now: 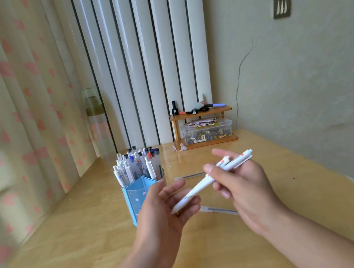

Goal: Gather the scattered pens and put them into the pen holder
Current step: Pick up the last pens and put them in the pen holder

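Head view shows us two bare hands held up over a light yellow wooden table (285,188). Our right hand (243,183) has its thumb and fingers curled around a small bunch of white plastic pens with red marks (220,170). We count at least two pens there, but they are blurry, so we cannot tell the exact number. The pens slant down to the left, with their clicker ends up near the right. Their low tips rest on the fingers of our left hand (168,208). That hand is under the tips with its palm up and its fingers only gently bent, not squeezing anything.

Just beside our left hand stands a blue plastic pen holder with little white stars (134,194). It is already packed with many white pens that have dark, blue and red caps (136,166). They all stand up in it.

Two thin grey pens still lie flat on the table. One grey pen (190,176) is behind our hands. The other grey pen (220,210) is partly hidden under them.

Far back by the wall we see a small brown wooden shelf (202,112) with a clear plastic box full of tiny things (207,132) inside it. A white ribbed radiator (143,61) stands behind, and a cream curtain with pink hearts (16,95) hangs at the left.
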